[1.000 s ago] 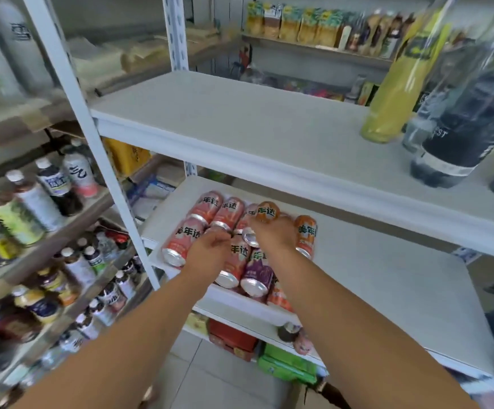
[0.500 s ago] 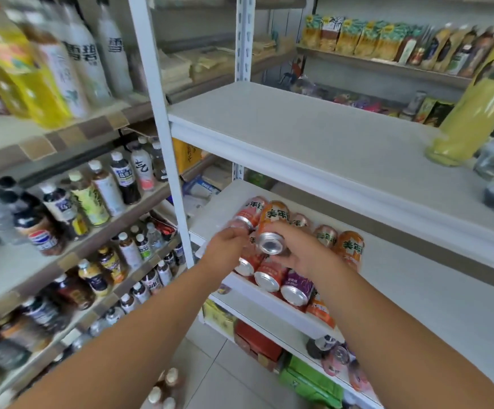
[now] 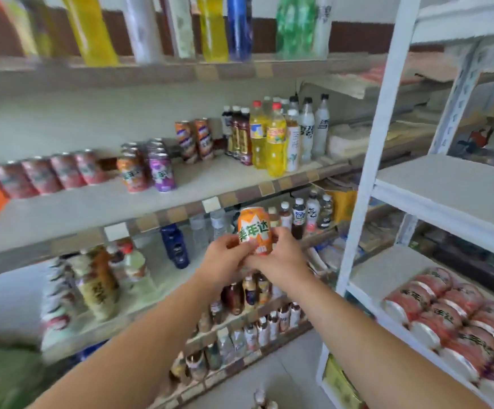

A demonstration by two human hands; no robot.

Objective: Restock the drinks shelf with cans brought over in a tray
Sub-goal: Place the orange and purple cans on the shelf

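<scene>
Lifted from the tray of cans point(image 3: 458, 317) at lower right since 0.5 s ago, 1 orange can point(image 3: 254, 230), grasped upright by left hand point(image 3: 225, 262) and right hand point(image 3: 281, 261) at frame centre, likely next needs placing beside the orange cans on the shelf point(image 3: 132, 172).

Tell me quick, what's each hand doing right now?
Left hand: closed on the orange can.
Right hand: closed on the same can's lower part.

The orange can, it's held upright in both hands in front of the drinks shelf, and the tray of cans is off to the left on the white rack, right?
Not quite. The head view shows the tray of cans off to the right on the white rack, not the left. The rest holds: left hand and right hand hold the orange can upright before the drinks shelf.
</scene>
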